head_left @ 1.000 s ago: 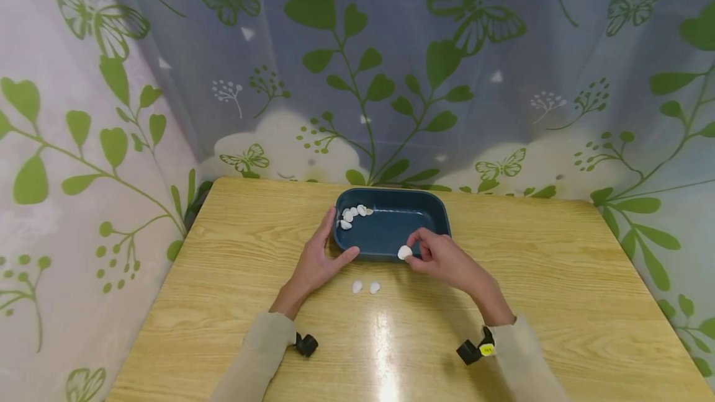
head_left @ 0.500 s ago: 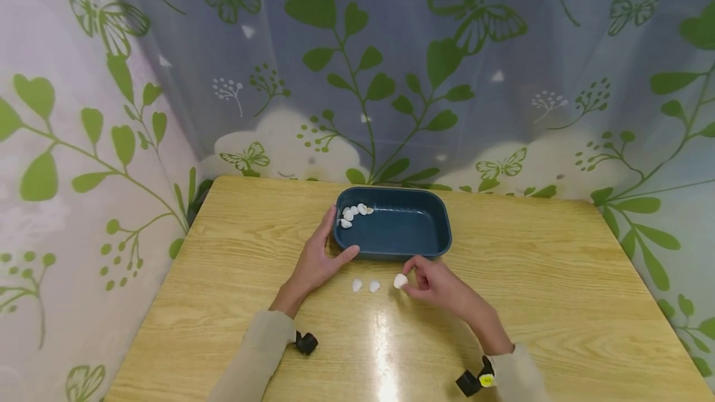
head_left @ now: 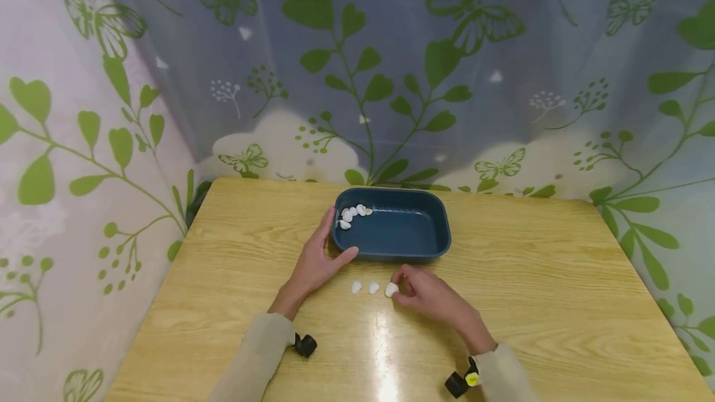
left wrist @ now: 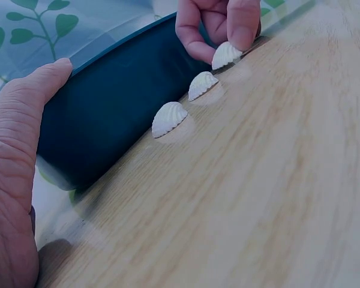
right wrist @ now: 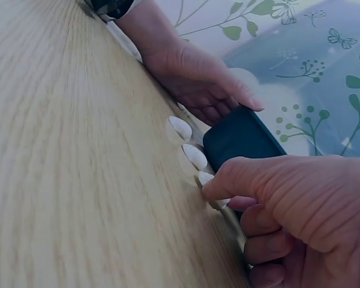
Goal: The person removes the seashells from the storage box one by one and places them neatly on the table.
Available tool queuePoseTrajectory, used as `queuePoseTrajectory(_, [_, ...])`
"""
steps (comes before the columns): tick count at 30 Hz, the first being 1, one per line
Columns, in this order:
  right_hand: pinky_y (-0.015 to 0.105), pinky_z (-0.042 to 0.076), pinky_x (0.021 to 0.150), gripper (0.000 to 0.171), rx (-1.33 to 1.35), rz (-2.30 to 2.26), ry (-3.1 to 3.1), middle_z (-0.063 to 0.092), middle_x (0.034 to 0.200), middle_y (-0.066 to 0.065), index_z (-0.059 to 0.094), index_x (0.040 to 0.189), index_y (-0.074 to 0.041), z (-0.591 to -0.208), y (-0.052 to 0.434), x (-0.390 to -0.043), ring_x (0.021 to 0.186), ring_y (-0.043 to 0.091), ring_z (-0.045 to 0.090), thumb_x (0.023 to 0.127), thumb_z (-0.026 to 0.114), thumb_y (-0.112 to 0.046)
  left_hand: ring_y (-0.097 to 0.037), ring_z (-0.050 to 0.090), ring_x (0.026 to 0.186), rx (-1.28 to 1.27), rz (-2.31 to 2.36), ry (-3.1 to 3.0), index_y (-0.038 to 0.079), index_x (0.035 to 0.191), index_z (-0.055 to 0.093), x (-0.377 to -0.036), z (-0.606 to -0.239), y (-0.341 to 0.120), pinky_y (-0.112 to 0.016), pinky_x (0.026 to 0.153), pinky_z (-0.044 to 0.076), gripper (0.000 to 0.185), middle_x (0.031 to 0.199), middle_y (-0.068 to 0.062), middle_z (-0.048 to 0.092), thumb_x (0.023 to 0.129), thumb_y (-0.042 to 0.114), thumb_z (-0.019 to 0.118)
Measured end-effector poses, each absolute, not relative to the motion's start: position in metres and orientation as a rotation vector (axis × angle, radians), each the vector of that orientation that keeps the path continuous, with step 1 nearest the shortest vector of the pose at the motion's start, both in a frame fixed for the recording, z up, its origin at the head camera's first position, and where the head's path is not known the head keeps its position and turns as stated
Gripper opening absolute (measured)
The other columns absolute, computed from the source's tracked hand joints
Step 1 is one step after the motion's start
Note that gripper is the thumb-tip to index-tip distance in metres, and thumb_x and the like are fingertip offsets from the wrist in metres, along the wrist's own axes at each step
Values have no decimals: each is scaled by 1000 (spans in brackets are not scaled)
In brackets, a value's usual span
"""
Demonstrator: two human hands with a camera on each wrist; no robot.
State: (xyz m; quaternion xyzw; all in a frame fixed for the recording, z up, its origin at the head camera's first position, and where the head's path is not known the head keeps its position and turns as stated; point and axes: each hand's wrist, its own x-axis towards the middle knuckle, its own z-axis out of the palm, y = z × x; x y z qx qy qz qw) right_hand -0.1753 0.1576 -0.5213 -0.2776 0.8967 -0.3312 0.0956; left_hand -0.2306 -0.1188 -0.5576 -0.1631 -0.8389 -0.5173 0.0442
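While your left hand [head_left: 314, 264], thumb and fingers apart, rests against the dark-blue tray [head_left: 399, 234], your right hand [head_left: 430, 293] slants inward, its grip pinched on a ribbed seashell [head_left: 391, 290].

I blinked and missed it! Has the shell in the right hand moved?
Yes. Against the blue tray, the shell in the right hand has moved from over the near rim toward the person and slightly left.

On the table [head_left: 530, 265] before the tray [head_left: 399, 234], two shells [head_left: 373, 288] are laid side by side, a third shell [head_left: 390, 290] held just right of them by the right hand [head_left: 430, 294]. More shells [head_left: 347, 216] are gathered inside the tray's left end, which is touched by the left hand [head_left: 314, 262].
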Motion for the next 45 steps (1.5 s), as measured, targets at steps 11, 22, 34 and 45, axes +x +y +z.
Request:
queuePoseTrajectory(11, [18,29,46,18,-799,-899,2668,42,58,-11,63,104,-11,-517,156,-179,49,0,35,90,70,-18,-8,11,148,-512,-1583,-2558,36,157,5,-232,-558,-116,-44,117,25,99,164,3,10,84,58,68])
queuePoseTrajectory(22, [18,28,46,20,-795,-898,2660,41,59,-11,63,108,-12,-517,154,-178,50,0,34,91,69,-22,-9,12,148,-493,-1565,-2570,29,158,8,-232,-560,-120,-43,117,26,101,164,3,10,83,58,69])
queuePoseTrajectory(34, [20,34,48,7,-822,-1017,2638,40,59,-9,63,102,-15,-478,156,-171,49,3,35,96,64,-19,-8,10,148,-506,-1557,-2578,29,158,7,-232,-560,-122,-41,117,26,101,164,2,10,84,57,69])
queuePoseTrajectory(45, [24,37,51,4,-875,-1234,2630,40,58,-7,63,101,-21,-460,160,-194,49,7,36,98,61,-23,-9,12,148,-514,-1543,-2580,36,157,4,-233,-560,-123,-44,116,26,99,164,4,9,85,58,67])
